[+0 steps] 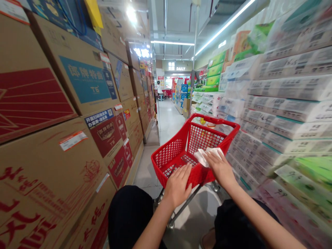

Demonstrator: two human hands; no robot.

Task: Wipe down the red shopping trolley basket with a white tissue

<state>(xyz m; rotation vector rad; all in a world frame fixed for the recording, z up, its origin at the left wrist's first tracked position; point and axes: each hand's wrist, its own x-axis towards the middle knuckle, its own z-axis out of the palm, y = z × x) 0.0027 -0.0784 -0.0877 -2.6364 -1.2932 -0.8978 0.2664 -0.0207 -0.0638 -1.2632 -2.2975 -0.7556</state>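
A red plastic shopping cart [178, 152] with perforated basket walls stands right in front of my knees. My left hand [178, 185] holds the near rim of its basket, fingers over the edge and thumb on the outer side. On the same rim, farther right, my right hand [220, 167] presses a crumpled white tissue [202, 157] with its fingers. The tissue hangs partly into the basket and past my fingertips. Inside, the visible basket floor shows its red grid. The cart's handle bar [215, 120] is at the far side.
Stacked cardboard cartons [85, 79] line the left side. Piled packs of tissue paper [290, 103], blurred, rise close on the right. Behind the cart a pale tiled aisle [168, 114] leads to more shelves. A metal pole [194, 45] stands by the right stacks.
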